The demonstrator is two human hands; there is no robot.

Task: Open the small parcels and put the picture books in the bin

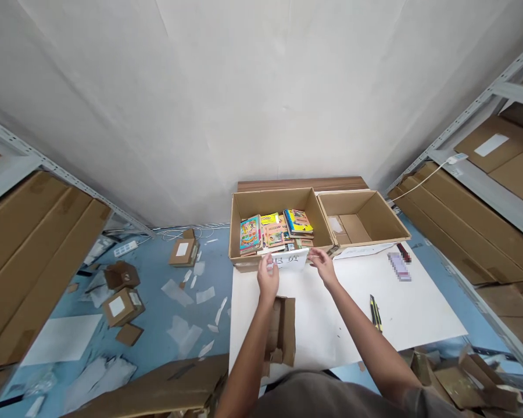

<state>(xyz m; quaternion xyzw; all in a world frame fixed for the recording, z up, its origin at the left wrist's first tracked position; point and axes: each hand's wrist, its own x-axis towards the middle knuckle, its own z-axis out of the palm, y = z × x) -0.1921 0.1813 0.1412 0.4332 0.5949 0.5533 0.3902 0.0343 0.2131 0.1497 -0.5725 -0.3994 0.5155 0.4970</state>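
Note:
A white paper sheet [293, 262] with black handwritten characters is at the front wall of the left cardboard box [248, 266]. My left hand [268, 281] has its curled fingers and thumb at the sheet's left edge. At the right edge, my right hand [323, 268] grips the sheet near its upper corner. Whether the sheet is fixed to the box cannot be made out. Inside that box lie colourful picture books [273, 233] in uneven stacks. Below my left hand, an open small brown carton [288, 325] rests on the white table [331, 325], partly covered by my forearm.
A second cardboard box [394, 225] adjoins on the right, with a flat piece inside. A yellow-black utility knife [375, 313] lies on the table's right side. Shelves with cartons [462, 232] flank both sides. Small boxes [124, 305] and paper scraps litter the blue floor.

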